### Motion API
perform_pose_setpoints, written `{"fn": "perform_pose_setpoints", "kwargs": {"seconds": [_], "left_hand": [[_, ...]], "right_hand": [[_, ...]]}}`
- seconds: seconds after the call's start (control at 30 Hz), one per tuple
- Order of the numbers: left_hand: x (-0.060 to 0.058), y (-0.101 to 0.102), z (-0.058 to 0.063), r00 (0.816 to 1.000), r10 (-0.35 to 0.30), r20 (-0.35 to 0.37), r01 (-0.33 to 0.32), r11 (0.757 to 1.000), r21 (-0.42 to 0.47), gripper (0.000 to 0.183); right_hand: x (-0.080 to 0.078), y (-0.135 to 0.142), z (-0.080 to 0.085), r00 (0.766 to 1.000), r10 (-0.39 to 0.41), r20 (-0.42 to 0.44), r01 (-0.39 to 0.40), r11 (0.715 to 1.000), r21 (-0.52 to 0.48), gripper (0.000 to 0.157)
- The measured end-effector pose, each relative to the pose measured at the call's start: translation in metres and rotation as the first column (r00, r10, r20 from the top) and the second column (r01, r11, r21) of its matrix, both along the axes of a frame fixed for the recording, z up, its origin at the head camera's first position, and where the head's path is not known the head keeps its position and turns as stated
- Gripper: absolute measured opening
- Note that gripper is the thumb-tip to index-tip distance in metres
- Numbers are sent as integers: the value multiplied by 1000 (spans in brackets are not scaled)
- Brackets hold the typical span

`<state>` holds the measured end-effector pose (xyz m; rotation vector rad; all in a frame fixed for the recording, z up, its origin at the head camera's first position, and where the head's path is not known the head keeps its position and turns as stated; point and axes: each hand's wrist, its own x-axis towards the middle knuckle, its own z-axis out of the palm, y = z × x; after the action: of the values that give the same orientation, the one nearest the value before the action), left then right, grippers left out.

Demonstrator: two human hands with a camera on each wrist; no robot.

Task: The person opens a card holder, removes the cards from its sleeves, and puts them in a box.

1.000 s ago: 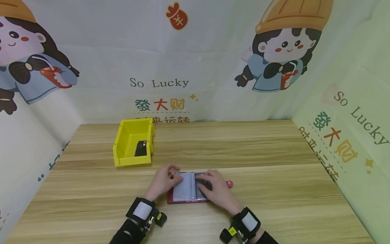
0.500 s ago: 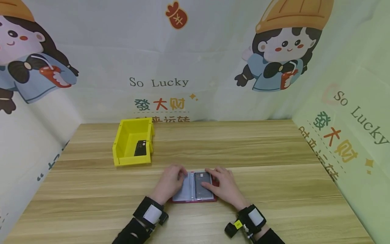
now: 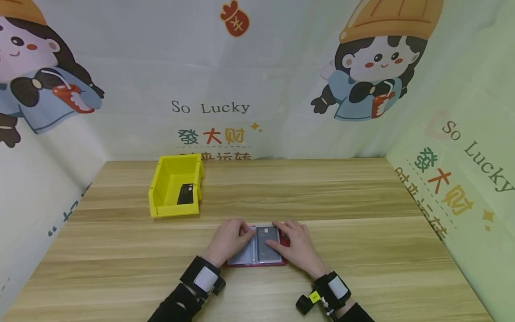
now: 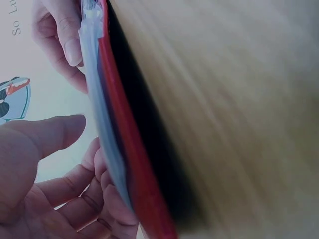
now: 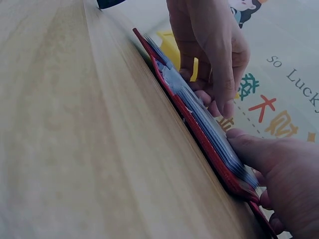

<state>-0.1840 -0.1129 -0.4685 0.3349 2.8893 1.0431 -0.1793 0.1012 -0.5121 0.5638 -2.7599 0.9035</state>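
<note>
A red card holder point(image 3: 242, 258) with clear plastic sleeves lies spread on the table in the head view. Behind the sleeve of its right page shows a dark grey card point(image 3: 263, 256). My left hand point(image 3: 229, 241) is over the upper left page; in the left wrist view its thumb stands apart from the loosely curled fingers, which touch the sleeves' far edge. My right hand point(image 3: 297, 247) holds the right side, thumb on the card's sleeve and fingers at the outer edge. From the right wrist view, the stacked sleeves point(image 5: 212, 132) rise above the red cover.
Toward the back left of the wooden table point(image 3: 342, 192) stands a yellow bin point(image 3: 154, 203). Inside it lies a black card point(image 3: 185, 194). A printed cloth point(image 3: 281, 80) hangs behind the table and along its sides.
My right hand has moved right, uncovering the grey card, and now holds the holder's right side. My left hand has shifted right across the left page toward the middle.
</note>
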Motion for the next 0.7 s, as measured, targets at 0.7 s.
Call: {"fn": "perform_pose_setpoints", "kwargs": {"seconds": [0.7], "left_hand": [[1,6,2,999,24,39,-25,1000,17,28]], "right_hand": [[1,-1,-1,1000,-24,-4,24,1000,14,51]]}}
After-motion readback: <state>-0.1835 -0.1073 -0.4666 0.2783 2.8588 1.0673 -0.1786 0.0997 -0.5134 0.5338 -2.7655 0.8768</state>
